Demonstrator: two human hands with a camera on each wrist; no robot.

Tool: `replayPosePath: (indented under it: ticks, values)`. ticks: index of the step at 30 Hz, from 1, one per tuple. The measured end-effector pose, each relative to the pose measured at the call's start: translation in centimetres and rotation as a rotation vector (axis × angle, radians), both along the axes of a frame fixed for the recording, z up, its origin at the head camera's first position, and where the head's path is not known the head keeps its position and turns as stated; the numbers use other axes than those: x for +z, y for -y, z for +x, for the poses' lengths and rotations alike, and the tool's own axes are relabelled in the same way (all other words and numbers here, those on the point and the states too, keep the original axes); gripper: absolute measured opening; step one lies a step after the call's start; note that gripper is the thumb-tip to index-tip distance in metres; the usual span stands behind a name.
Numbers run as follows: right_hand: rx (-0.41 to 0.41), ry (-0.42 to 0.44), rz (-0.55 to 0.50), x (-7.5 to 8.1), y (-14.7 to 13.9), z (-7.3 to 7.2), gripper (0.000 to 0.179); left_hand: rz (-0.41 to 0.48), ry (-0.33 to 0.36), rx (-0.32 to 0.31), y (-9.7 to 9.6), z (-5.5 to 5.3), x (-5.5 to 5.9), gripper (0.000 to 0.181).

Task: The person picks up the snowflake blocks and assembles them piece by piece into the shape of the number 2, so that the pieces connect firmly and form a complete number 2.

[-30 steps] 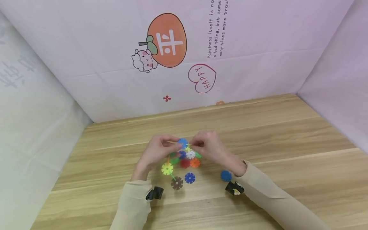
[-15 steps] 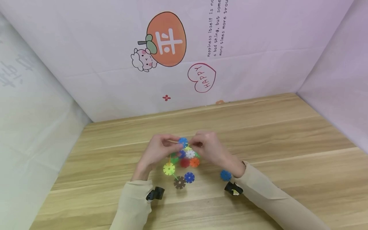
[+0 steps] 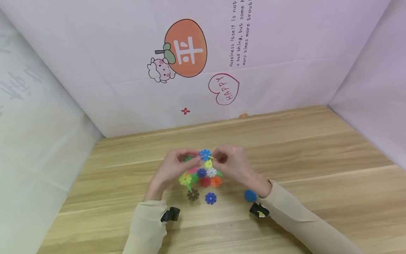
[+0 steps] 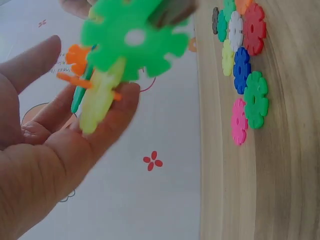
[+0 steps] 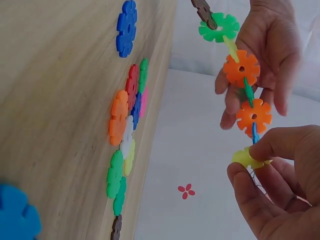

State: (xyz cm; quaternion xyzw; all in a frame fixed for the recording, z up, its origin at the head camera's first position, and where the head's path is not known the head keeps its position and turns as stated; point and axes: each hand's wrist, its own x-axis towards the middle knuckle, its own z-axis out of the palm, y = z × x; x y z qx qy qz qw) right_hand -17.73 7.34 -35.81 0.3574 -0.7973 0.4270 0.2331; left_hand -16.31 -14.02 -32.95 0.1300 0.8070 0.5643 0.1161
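A chain of slotted plastic snowflake discs runs between my hands. With thumb and fingers my right hand [image 3: 233, 162] pinches the yellow disc [image 5: 244, 158] at one end. Beside it a blue disc [image 3: 205, 155] faces up in the head view. Orange discs [image 5: 241, 68] follow, then a green disc [image 5: 219, 27] and a brown disc [image 3: 192, 194] at the far end. My left hand [image 3: 174, 165] is around the chain's middle, thumb and fingers spread apart. In the left wrist view the green disc [image 4: 110, 37] is blurred, and a yellow disc [image 4: 102, 97] crosses the thumb.
Loose snowflake discs lie on the wooden table [image 3: 285, 148] below my hands, among them a red disc [image 3: 205, 182], an orange disc [image 3: 216, 181] and a white disc [image 3: 211, 172]. A dark blue disc [image 3: 210, 198] lies nearer, a blue disc [image 3: 250, 195] by my right wrist.
The chain's brown end has swung up and left over the last half second. The blue disc has shifted slightly up and right, away from my left thumb. My right hand keeps its pinch.
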Motion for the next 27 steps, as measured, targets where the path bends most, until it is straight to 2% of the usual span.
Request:
replayPosePath:
  ticks: [5,12,18,21,27]
  values:
    - [-0.017,0.011,0.013,-0.1,0.0,0.1,0.015,-0.041,-0.061,-0.008,-0.3,-0.2,-0.5,0.031]
    - [0.011,0.012,0.04,-0.1,0.0,0.0,0.015,0.023,0.013,0.026,-0.7,-0.2,-0.7,0.026]
    - [0.076,0.069,0.022,0.1,0.0,0.0,0.015,-0.029,-0.019,0.035,-0.7,-0.1,-0.7,0.022]
    - [0.102,0.132,0.058,0.4,-0.1,0.1,0.013,-0.059,-0.045,0.037,-0.7,-0.1,-0.6,0.019]
    - [0.109,0.383,0.189,1.7,-1.0,0.1,0.026,-0.1,-0.073,0.046,-0.4,-0.2,-0.4,0.017]
